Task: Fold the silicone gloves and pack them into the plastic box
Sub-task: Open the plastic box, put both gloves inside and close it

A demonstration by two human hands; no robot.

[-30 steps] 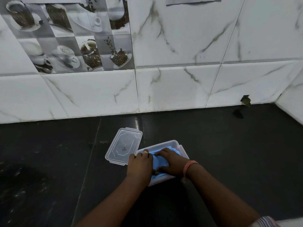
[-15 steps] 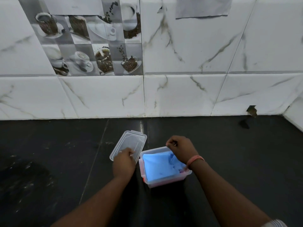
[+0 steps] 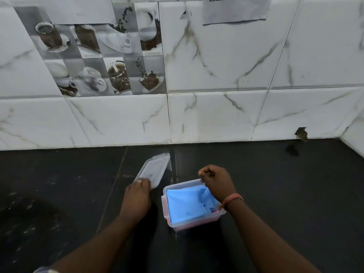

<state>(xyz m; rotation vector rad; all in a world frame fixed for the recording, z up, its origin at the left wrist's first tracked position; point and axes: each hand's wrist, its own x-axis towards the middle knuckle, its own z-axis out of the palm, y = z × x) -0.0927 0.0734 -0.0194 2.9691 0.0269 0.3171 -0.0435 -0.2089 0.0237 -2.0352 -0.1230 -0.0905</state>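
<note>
Box [image 3: 194,223]: clear plastic, open, on dark surface [image 3: 295,194]; holds folded blue gloves [image 3: 187,205]. Lid [image 3: 154,171]: clear, tilted, at box's 10 o'clock, near end gripped by left hand [image 3: 137,198]. Right hand [image 3: 216,182]: fist closed at box's far rim. Tiled wall [image 3: 216,115] at 12 o'clock.

Folded blue silicone gloves [image 3: 187,205] inside clear plastic box [image 3: 194,223], lid [image 3: 155,170] tilted beside it

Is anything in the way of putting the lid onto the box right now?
Yes. The right hand rests on the far rim of the plastic box. The left hand holds the lid tilted beside it.
</note>
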